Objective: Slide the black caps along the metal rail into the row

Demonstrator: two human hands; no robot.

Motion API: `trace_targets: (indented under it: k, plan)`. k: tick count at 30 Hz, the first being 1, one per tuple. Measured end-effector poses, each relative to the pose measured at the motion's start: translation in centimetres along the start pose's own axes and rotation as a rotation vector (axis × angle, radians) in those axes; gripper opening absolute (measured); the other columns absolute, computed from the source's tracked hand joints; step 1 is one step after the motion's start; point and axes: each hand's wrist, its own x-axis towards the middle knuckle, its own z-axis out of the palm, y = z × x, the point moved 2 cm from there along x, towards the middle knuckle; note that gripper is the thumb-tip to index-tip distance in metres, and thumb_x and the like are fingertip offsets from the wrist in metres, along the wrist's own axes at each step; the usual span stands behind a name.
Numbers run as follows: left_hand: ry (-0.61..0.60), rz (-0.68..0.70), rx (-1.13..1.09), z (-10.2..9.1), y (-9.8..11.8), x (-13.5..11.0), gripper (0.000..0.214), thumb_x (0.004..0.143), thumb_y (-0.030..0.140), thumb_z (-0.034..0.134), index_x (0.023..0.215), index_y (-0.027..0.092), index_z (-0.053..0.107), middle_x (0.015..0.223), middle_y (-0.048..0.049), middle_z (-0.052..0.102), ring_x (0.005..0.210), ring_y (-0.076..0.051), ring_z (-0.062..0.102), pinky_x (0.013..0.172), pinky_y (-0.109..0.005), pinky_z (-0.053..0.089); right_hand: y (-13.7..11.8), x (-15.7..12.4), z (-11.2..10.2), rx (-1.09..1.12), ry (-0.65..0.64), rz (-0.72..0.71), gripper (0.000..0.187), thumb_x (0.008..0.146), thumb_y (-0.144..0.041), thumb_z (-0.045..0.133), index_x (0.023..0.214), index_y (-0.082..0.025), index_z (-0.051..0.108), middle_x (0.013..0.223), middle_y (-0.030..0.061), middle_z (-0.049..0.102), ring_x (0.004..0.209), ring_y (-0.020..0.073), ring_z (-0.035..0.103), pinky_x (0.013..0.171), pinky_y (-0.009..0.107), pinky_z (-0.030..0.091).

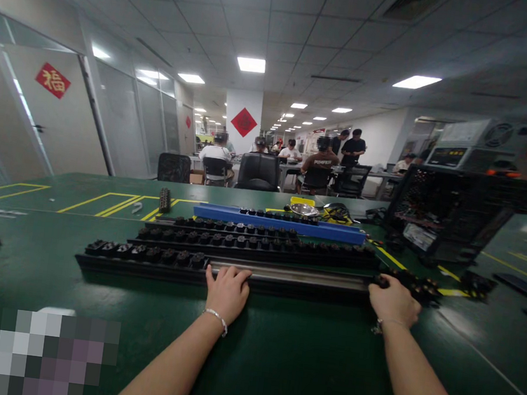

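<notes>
A long black rail (pixel 281 287) lies across the green table, with a bare metallic strip along its middle and right. Black knobbed pieces (pixel 155 255) sit in a row on its left half. My left hand (pixel 227 292) is curled over the rail's near edge, its fingertips by the last piece of that row. At the rail's right end, my right hand (pixel 394 300) pinches a small black knobbed piece (pixel 382 280), mostly covered by the fingers. Beside that hand, a pile of similar black pieces (pixel 425 288) lies on the table.
Behind are more filled black rails (pixel 239 242) and a blue rail (pixel 279 222). A metal bowl (pixel 304 209) and an open computer case (pixel 448 214) stand farther back. A short black piece (pixel 164 201) stands left. People (pixel 320 163) sit beyond the green table (pixel 295 368).
</notes>
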Motion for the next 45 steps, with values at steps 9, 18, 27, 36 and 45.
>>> trace_targets:
  k: [9, 18, 27, 36, 45]
  plan:
    - [0.015, 0.004, -0.014, -0.1, 0.0, 0.0, 0.029, 0.084, 0.029, 0.045, 0.107, 0.035, 0.062, 0.097, -0.0001, 0.063, 0.102, -0.021, 0.051, 0.107, -0.061, 0.006, 1.1, 2.5, 0.3, -0.053, -0.11, -0.113, 0.047, 0.069, -0.039, 0.048, 0.111, -0.021, 0.06, 0.097, 0.0118, 0.061, 0.1, 0.0294, 0.055, 0.09, 0.045, 0.038]
    - [0.021, 0.005, -0.011, 0.1, 0.0, 0.0, 0.029, 0.084, 0.029, 0.045, 0.107, 0.035, 0.062, 0.096, -0.0002, 0.063, 0.102, -0.021, 0.051, 0.107, -0.061, 0.006, 1.3, 2.4, 0.1, -0.044, -0.069, -0.104, 0.046, 0.068, -0.039, 0.049, 0.109, -0.021, 0.061, 0.098, 0.0121, 0.062, 0.101, 0.0294, 0.055, 0.089, 0.044, 0.038]
    - [0.023, 0.007, -0.005, -0.1, 0.1, 0.0, 0.03, 0.084, 0.028, 0.044, 0.107, 0.035, 0.062, 0.097, -0.0008, 0.063, 0.102, -0.021, 0.051, 0.106, -0.062, 0.007, 1.7, 2.4, 0.0, -0.018, -0.042, -0.091, 0.046, 0.069, -0.038, 0.049, 0.11, -0.021, 0.061, 0.099, 0.012, 0.062, 0.1, 0.0294, 0.055, 0.09, 0.043, 0.04]
    - [0.014, 0.005, -0.004, 0.1, -0.1, 0.0, 0.031, 0.084, 0.028, 0.044, 0.109, 0.036, 0.061, 0.099, -0.0007, 0.063, 0.103, -0.021, 0.051, 0.107, -0.061, 0.006, 2.0, 1.9, 0.0, 0.091, -0.06, -0.002, 0.058, 0.069, -0.043, 0.05, 0.123, -0.021, 0.054, 0.112, 0.0142, 0.057, 0.101, 0.0305, 0.056, 0.082, 0.041, 0.045]
    - [0.0, -0.004, -0.01, 0.0, 0.0, -0.1, 0.03, 0.085, 0.029, 0.044, 0.109, 0.035, 0.061, 0.099, -0.001, 0.063, 0.103, -0.021, 0.05, 0.107, -0.061, 0.005, 2.3, 2.1, -0.3, 0.108, -0.083, 0.017, 0.055, 0.069, -0.043, 0.048, 0.119, -0.022, 0.056, 0.111, 0.0147, 0.058, 0.098, 0.032, 0.056, 0.079, 0.042, 0.045]
